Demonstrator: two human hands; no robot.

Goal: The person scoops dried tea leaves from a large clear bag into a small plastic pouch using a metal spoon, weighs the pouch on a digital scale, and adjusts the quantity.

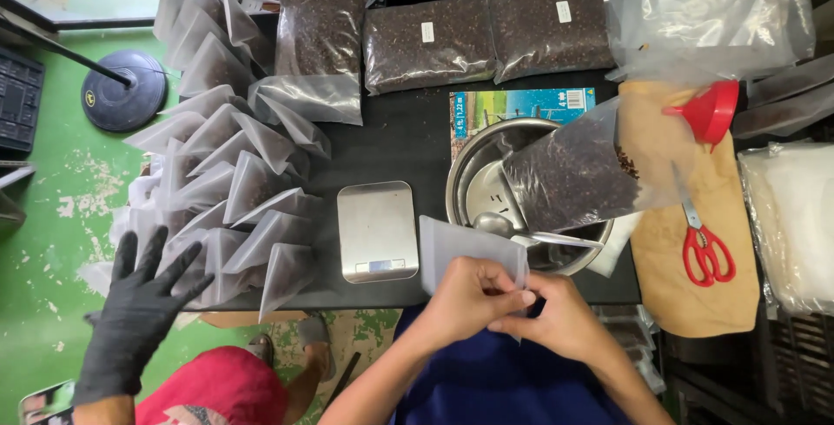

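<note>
Black tabletop [400, 143] lies before you, and at its near edge your left hand [465, 299] and right hand [560, 316] both pinch the bottom of an empty translucent pouch [465, 247], standing upright beside the scale [376, 230].

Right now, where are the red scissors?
The red scissors lie on the brown mat at the right of the head view, below the red funnel, right of the steel bowl.

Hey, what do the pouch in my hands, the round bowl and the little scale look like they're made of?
Pouch: thin frosted plastic film, semi-see-through and matte. Bowl: likely stainless steel, shiny with reflections. Scale: brushed metal top, probably steel, with a dull sheen. Both hands pinch the pouch's lower edge.
</note>
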